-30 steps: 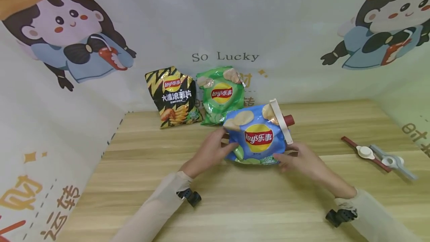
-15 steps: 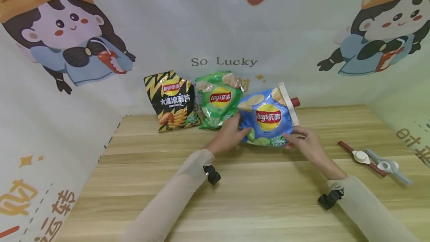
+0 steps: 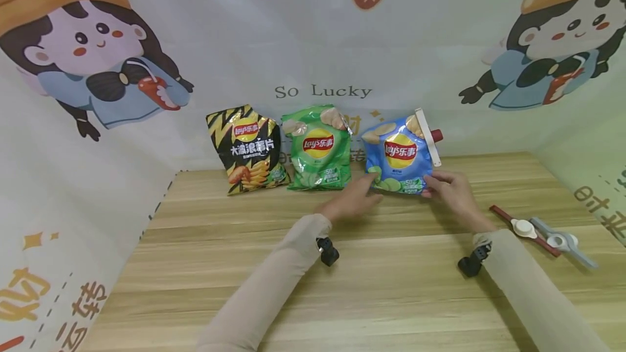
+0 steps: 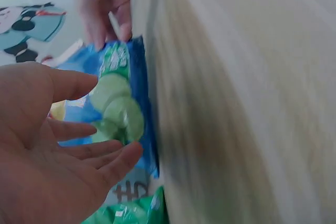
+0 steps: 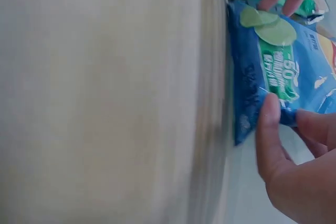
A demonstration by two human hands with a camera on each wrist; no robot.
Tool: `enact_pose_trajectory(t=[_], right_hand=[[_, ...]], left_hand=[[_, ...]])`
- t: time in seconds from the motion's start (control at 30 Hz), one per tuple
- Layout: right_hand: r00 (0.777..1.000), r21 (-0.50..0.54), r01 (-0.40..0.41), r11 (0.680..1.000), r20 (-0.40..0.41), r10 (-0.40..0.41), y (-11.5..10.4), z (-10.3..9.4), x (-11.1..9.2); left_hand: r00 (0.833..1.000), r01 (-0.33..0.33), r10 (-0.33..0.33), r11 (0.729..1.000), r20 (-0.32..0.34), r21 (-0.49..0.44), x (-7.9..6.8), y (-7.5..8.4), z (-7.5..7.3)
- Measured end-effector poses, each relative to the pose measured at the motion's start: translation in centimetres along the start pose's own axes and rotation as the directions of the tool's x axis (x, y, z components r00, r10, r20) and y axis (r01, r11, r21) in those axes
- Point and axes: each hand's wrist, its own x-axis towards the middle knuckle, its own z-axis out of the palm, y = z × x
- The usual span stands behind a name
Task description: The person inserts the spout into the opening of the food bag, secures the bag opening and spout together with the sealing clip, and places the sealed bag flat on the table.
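Observation:
A blue chip bag (image 3: 398, 154) leans against the back wall at the table's far side. A white bag clip (image 3: 428, 137) with a red cap (image 3: 437, 135) runs along its upper right edge. At the bag's lower right corner, my right hand (image 3: 455, 197) pinches it between thumb and fingers, as the right wrist view shows. My left hand (image 3: 353, 199) is by the lower left corner, fingers relaxed and spread; in the left wrist view the palm (image 4: 47, 145) holds nothing. Left of the blue bag stands a green chip bag (image 3: 318, 148), then a black and yellow one (image 3: 248, 151).
On the right of the wooden table (image 3: 391, 292) lie a dark red clip (image 3: 524, 228) and a grey clip (image 3: 562, 241), both with white round parts and partly crossing. A printed cloth wall (image 3: 235, 26) closes off the back and sides.
Both hands carried the blue bag back and to the right until it stood beside the green bag. The left hand has loosened from its left side.

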Motion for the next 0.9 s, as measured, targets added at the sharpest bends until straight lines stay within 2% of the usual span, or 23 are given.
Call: enact_pose_trajectory(t=[0.1,0.3,0.43,0.57,0.63,0.8,0.9], right_hand=[[0.997,-0.028,-0.054,0.998,0.046,0.056,0.0,-0.4,0.6],[0.979,-0.106,-0.122,0.987,0.149,0.137,-0.4,-1.4,1.9],[0.971,-0.122,-0.133,0.984,0.183,0.154,-0.7,-1.7,2.2],[0.969,-0.143,-0.102,0.984,0.207,0.131,-1.3,-1.7,1.8],[0.971,-0.19,-0.08,0.979,0.207,0.12,-1.6,-1.7,1.3],[0.985,-0.369,-0.004,0.93,0.162,0.068,-2.1,-1.6,-0.1],[0.992,-0.433,0.054,0.9,0.127,0.001,-2.4,-1.1,-1.0]], left_hand=[[0.999,-0.016,0.014,0.999,0.046,0.032,0.3,0.3,1.1],[0.998,-0.04,0.035,0.995,0.056,0.086,0.8,1.2,2.3],[0.997,-0.056,0.051,0.994,0.06,0.09,1.0,1.5,2.6],[0.997,-0.061,0.056,0.993,0.055,0.099,0.3,1.2,2.5],[0.997,-0.068,0.063,0.992,0.047,0.107,-0.2,1.0,2.4],[0.998,-0.063,0.062,0.995,0.015,0.072,-1.6,0.9,1.5],[0.999,-0.051,0.052,0.998,-0.008,0.029,-2.5,0.6,0.7]])
